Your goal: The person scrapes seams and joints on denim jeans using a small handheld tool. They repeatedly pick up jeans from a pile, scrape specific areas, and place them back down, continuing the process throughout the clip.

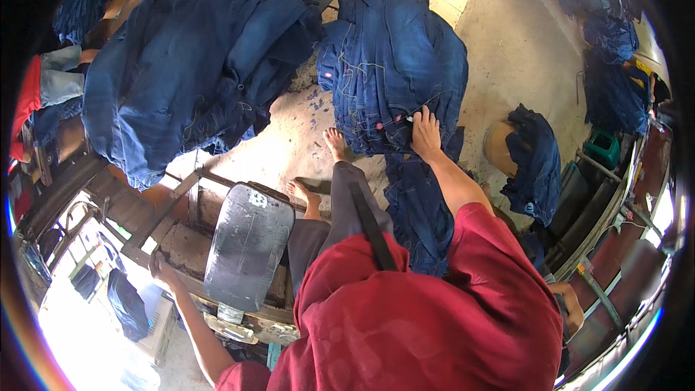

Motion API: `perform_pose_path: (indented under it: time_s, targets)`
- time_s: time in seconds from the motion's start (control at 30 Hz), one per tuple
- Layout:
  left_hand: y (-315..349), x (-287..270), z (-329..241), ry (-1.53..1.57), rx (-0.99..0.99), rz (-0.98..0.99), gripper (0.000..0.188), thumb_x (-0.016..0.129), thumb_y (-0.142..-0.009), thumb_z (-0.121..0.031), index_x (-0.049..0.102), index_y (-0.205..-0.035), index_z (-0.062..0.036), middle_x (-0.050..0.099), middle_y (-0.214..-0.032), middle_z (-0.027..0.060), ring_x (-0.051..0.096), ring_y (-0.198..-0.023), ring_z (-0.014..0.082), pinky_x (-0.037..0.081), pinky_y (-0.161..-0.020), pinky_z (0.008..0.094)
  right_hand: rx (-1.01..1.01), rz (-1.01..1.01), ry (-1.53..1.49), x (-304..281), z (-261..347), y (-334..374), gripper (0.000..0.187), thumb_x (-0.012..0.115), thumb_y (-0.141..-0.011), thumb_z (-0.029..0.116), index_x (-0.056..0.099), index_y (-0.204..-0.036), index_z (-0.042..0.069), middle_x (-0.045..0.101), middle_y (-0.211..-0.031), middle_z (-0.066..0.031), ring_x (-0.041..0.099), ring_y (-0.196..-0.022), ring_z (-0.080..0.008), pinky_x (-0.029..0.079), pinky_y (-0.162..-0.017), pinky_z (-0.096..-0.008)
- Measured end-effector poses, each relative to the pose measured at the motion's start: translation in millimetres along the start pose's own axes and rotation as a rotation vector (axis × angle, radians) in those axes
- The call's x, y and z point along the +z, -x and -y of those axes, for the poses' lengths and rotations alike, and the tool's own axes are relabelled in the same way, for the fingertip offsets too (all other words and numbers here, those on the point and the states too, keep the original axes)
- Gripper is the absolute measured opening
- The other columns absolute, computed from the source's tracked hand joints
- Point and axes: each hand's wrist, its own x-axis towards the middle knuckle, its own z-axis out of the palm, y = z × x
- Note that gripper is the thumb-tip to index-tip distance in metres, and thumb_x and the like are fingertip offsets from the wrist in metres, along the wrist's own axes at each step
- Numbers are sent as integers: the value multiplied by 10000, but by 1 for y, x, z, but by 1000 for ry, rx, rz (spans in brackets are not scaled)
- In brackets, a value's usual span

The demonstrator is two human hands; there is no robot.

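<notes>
Maroon shirt [427, 311], left hand [163, 273] indistinct

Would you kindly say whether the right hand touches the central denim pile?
Touching: the head view shows the right hand, fingers bent, against the denim pile.

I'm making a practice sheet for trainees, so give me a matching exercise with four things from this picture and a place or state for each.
1. Left hand
2. Black panel
3. Right hand
4. Green object

A. On the denim stack
B. At the picture's far right
C. Scuffed, with a whitish patch
D. Left of the panel

Pairs: 1-D, 2-C, 3-A, 4-B
</notes>
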Motion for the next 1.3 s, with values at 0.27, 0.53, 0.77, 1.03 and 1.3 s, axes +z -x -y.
perform_pose_path:
  time_s: [0.27, 0.53, 0.77, 1.03, 1.3]
  targets:
    - [206, 112, -323, 261, 578, 421, 196, 772, -971, -49, 777, -1163, -15, 791, -1152, 126, 729, -1004, 232, 589, -907, 404, 173, -471, -469, -68, -46, -16, 463, 714, -846, -54, 476, -1239, 2, 713, -962, -323, 694, -921, -562, 542, -800, -617]
    - [365, 224, -476, 310, 735, 1345, 633, 486, -1128, -604, 703, -1435, -94, 661, -1388, 219, 574, -1224, 423, 421, -1162, 472, 54, -765, -548, -230, 51, 33, 400, 690, -875, 30, 510, -1229, -16, 700, -911, -305, 707, -874, -530, 547, -767, -589]
    - [307, 232, -495, 1425, -636, 1250, 394, 626, -1116, -487, 738, -1246, -133, 795, -1172, 29, 743, -1058, 233, 582, -993, 382, -231, -853, -628, -250, 144, 111, 430, 819, -852, -16, 480, -1114, 24, 766, -1253, -201, 738, -842, -388, 599, -781, -419]
    - [192, 164, -339, 1678, -698, 914, 402, 522, -1164, -439, 707, -1298, -108, 756, -1339, 126, 718, -1227, 320, 534, -1122, 558, -524, -644, -745, -167, 286, 172, 381, 611, -920, -52, 562, -1297, -54, 621, -1384, -276, 663, -1205, -413, 537, -1080, -471]
    - [224, 8, -44, 1404, -982, 555, 485, 510, -1167, -432, 629, -1487, -87, 689, -1483, 146, 671, -1347, 335, 506, -1183, 577, -900, 135, -1102, -125, 373, 361, 433, 849, -919, 97, 550, -1225, 29, 600, -1306, -198, 667, -1123, -380, 574, -943, -444]
